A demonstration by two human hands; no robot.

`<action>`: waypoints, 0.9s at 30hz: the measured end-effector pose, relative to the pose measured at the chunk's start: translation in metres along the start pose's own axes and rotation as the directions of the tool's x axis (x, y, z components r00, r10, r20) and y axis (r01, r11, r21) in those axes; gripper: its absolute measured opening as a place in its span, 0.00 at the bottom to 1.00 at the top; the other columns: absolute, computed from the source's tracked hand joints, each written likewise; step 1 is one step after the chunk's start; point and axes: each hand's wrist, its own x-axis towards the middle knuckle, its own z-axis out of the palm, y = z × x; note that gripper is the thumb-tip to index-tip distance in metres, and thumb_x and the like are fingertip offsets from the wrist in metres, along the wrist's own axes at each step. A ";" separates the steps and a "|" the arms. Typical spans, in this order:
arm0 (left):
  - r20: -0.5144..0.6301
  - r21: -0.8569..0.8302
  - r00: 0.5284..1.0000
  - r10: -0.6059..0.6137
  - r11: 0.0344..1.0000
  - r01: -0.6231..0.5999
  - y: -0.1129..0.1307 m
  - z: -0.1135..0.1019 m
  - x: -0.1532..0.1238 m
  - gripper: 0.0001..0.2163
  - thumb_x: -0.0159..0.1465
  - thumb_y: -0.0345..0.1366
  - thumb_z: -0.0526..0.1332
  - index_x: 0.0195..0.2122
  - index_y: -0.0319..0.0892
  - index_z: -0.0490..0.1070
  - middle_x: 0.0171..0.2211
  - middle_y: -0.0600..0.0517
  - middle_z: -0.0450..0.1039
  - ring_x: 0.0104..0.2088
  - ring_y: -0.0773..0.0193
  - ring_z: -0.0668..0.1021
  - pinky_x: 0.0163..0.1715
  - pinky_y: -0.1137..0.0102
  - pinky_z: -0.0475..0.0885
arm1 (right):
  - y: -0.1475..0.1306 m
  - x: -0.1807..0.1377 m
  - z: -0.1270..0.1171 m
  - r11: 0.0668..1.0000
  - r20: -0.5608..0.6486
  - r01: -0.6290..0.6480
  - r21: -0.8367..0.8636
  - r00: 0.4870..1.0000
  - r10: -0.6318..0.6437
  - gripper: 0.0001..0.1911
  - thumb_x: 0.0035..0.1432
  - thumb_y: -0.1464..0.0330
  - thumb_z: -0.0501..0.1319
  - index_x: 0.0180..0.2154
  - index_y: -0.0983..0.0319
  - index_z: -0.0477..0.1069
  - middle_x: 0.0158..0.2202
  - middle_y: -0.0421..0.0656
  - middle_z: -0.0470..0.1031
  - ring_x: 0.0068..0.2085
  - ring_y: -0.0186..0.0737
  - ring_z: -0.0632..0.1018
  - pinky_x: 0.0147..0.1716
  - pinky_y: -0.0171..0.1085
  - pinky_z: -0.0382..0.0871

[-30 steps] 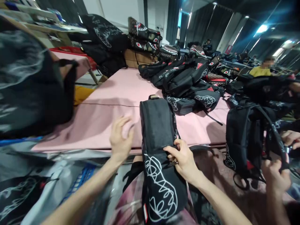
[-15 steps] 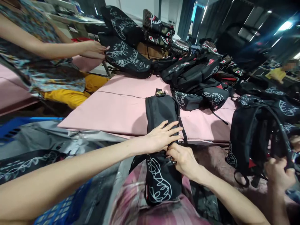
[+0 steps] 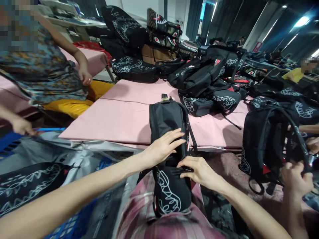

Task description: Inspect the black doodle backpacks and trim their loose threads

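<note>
A black backpack [image 3: 166,119] with a white scribbled shark mouth hangs over the front edge of the pink table [image 3: 119,114] and down against my lap. My left hand [image 3: 163,146] lies flat on its upper side, fingers stretched out and pressing the fabric. Just below it, my right hand [image 3: 199,170] pinches something small and dark at the pack's side, likely a zipper pull. A gold clasp [image 3: 164,98] shows at the pack's far end.
Several black shark-print backpacks [image 3: 211,83] are heaped at the table's back and right. A person in a patterned top [image 3: 37,66] stands at left. Another person's hands [image 3: 296,179] hold an upright backpack [image 3: 264,142] at right. Grey plastic bags [image 3: 57,159] lie at lower left.
My left hand came from the table's edge onto the backpack and now presses it. My right hand slid slightly down the pack's side. The person at left dropped their arm from a far backpack.
</note>
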 end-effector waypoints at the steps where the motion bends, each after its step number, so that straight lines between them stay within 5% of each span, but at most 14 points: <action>1: 0.017 -0.053 1.000 -0.009 0.999 0.009 0.001 -0.004 -0.008 0.10 0.63 0.32 0.54 0.46 0.39 0.66 0.49 0.42 0.68 0.60 0.57 0.60 0.55 0.57 0.62 | 0.001 -0.001 -0.002 1.000 0.013 -0.030 -0.010 0.999 0.030 0.16 0.50 0.64 0.65 0.42 0.60 0.70 0.36 0.42 0.75 0.35 0.36 0.75 0.34 0.32 0.65; 3: 0.127 -0.100 0.992 -0.012 0.995 0.025 0.008 -0.009 -0.024 0.10 0.60 0.42 0.59 0.35 0.40 0.69 0.36 0.48 0.73 0.55 0.56 0.67 0.55 0.56 0.61 | 0.001 -0.003 -0.004 0.997 0.028 -0.076 -0.029 0.997 0.076 0.18 0.50 0.62 0.65 0.42 0.60 0.69 0.34 0.41 0.75 0.33 0.35 0.75 0.33 0.32 0.64; 6: 0.237 -0.011 0.969 -0.071 0.997 0.076 0.023 -0.007 -0.045 0.16 0.51 0.48 0.65 0.32 0.41 0.68 0.34 0.50 0.74 0.53 0.51 0.69 0.58 0.48 0.52 | -0.001 -0.004 -0.002 0.998 0.054 -0.066 -0.024 0.996 0.067 0.13 0.51 0.61 0.64 0.38 0.61 0.70 0.33 0.40 0.73 0.31 0.34 0.73 0.31 0.31 0.62; 12: 0.045 0.083 0.971 -0.234 0.970 0.229 0.051 0.026 -0.063 0.03 0.56 0.29 0.61 0.28 0.41 0.67 0.29 0.53 0.73 0.54 0.56 0.67 0.60 0.52 0.47 | 0.012 -0.016 0.020 0.984 -0.023 0.162 -0.080 0.986 -0.164 0.04 0.57 0.72 0.54 0.33 0.62 0.66 0.31 0.40 0.67 0.28 0.31 0.68 0.24 0.30 0.57; 17: -0.111 0.047 0.980 -0.164 0.984 0.170 0.060 0.052 -0.076 0.11 0.60 0.23 0.50 0.24 0.42 0.65 0.29 0.55 0.74 0.55 0.62 0.67 0.61 0.54 0.41 | 0.029 -0.033 0.040 0.883 -0.085 0.323 -0.340 0.925 -0.371 0.11 0.60 0.73 0.46 0.34 0.61 0.67 0.32 0.42 0.69 0.25 0.32 0.65 0.23 0.32 0.56; 27: -0.110 0.021 0.990 -0.086 0.996 0.089 0.056 0.043 -0.074 0.12 0.61 0.22 0.47 0.30 0.42 0.66 0.32 0.54 0.75 0.56 0.62 0.65 0.61 0.53 0.39 | 0.033 -0.033 0.040 0.859 -0.152 0.330 -0.391 0.898 -0.414 0.12 0.62 0.73 0.46 0.35 0.62 0.68 0.31 0.42 0.72 0.25 0.32 0.66 0.23 0.32 0.57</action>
